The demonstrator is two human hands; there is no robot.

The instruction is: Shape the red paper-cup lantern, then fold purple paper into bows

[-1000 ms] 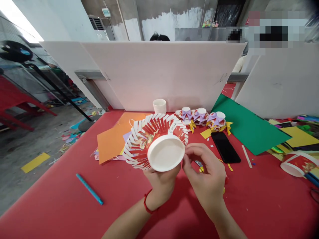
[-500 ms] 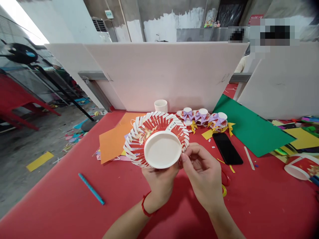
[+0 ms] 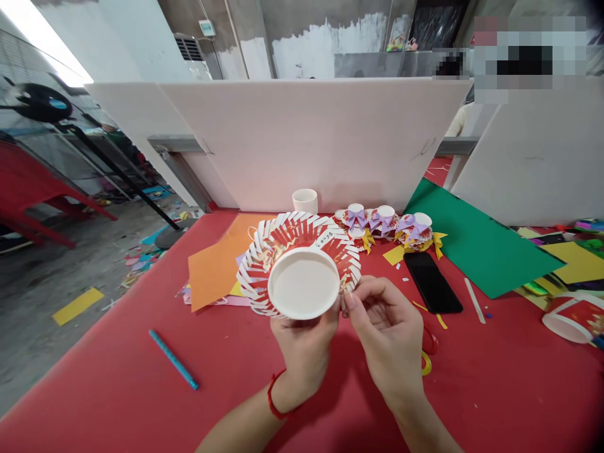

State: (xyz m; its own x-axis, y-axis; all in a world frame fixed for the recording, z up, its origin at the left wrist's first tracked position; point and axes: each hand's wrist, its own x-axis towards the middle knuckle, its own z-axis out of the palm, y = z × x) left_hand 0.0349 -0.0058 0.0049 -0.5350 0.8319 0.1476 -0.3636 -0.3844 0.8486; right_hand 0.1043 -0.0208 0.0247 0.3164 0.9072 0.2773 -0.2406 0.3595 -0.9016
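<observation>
A red-and-white paper cup (image 3: 304,283) is held above the table with its pale round base toward me. Its sides are cut into strips that fan out and fold into a woven-looking rim. My left hand (image 3: 304,352) grips it from below, fingers mostly hidden behind the cup. At the right edge of the rim, my right hand (image 3: 387,333) pinches a strip between thumb and forefinger, the other fingers curled. Beyond the cup stand several small cup crafts (image 3: 384,223) with purple and yellow bows.
On the red table (image 3: 117,390) lie a teal pen (image 3: 173,360), orange paper (image 3: 212,270), a black phone (image 3: 433,282), green card (image 3: 486,245) and scissors with yellow and red handles (image 3: 426,363). A white roll (image 3: 305,201) stands by the white partition (image 3: 302,138). Another cup (image 3: 573,318) lies at right.
The cup's base has tilted slightly left while the fanned rim shifted a little right. My right hand has moved slightly right and down, still pinching at the rim.
</observation>
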